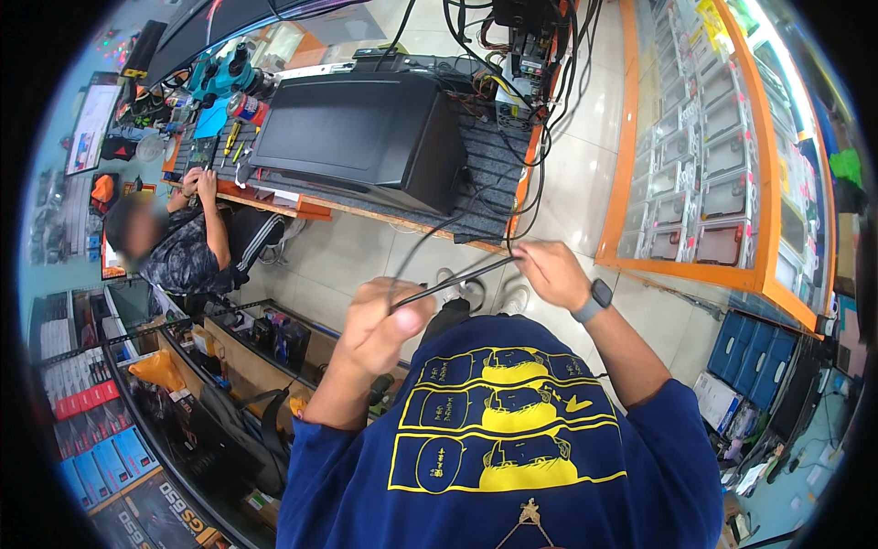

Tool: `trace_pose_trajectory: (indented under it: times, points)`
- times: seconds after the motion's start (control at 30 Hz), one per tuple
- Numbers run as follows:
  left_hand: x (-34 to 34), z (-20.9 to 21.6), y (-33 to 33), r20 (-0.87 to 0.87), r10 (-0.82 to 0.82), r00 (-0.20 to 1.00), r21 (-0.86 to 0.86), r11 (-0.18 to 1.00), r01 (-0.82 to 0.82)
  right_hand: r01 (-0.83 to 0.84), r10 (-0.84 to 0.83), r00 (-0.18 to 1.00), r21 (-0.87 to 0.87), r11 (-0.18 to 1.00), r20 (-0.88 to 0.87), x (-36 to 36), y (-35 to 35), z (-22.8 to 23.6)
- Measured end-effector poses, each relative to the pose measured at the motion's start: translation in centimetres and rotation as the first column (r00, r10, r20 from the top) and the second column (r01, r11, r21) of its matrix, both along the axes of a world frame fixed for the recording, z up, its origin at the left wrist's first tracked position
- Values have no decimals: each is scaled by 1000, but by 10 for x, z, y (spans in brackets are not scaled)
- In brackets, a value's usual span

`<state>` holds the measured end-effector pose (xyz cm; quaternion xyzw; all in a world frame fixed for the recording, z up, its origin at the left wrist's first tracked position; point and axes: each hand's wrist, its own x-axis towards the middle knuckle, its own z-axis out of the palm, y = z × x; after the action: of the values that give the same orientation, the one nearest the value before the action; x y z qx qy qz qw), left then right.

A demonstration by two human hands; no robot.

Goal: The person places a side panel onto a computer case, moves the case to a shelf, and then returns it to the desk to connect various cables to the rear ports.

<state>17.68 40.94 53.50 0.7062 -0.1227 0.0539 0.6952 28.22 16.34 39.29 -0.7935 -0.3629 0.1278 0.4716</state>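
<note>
A black cable (466,276) runs stretched between my two hands, in front of my chest. My left hand (384,322) is closed around one part of it, thumb on top. In a pinch between thumb and fingers, my right hand (555,274) grips the other part; a watch (597,295) is on that wrist. A thinner loop of cable rises from my left hand toward the workbench edge. Beyond the hands, a large black computer case (352,128) lies on the ribbed dark mat (489,151) of the bench.
At the left, another person (187,242) sits working at the bench near a teal microscope (219,73). Cables hang at the bench's right end beside an opened computer unit (517,91). An orange-framed glass display case (695,165) stands right. Shelves of boxes (101,448) fill the lower left.
</note>
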Motion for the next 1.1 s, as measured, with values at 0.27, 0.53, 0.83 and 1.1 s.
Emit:
trace_pose_trajectory:
  times: [0.27, 0.53, 0.83, 1.1]
  points:
    - [-38, 53, 28, 112, -102, 988, -359, 923, 136, 40, -67, 954, -98, 994, -292, 17, -21, -99]
    - [-48, 61, 51, 160, -395, 904, -346, 836, 427, 124, -86, 992, -515, 848, 96, 58, 35, -187]
    - [-91, 56, 70, 50, -181, 982, -386, 904, 186, 10, 125, 984, -732, 681, 130, 66, -80, -180]
    - [-71, 47, 60, 28, -142, 989, -386, 912, 142, 74, -12, 996, -786, 613, 85, 42, -65, -201]
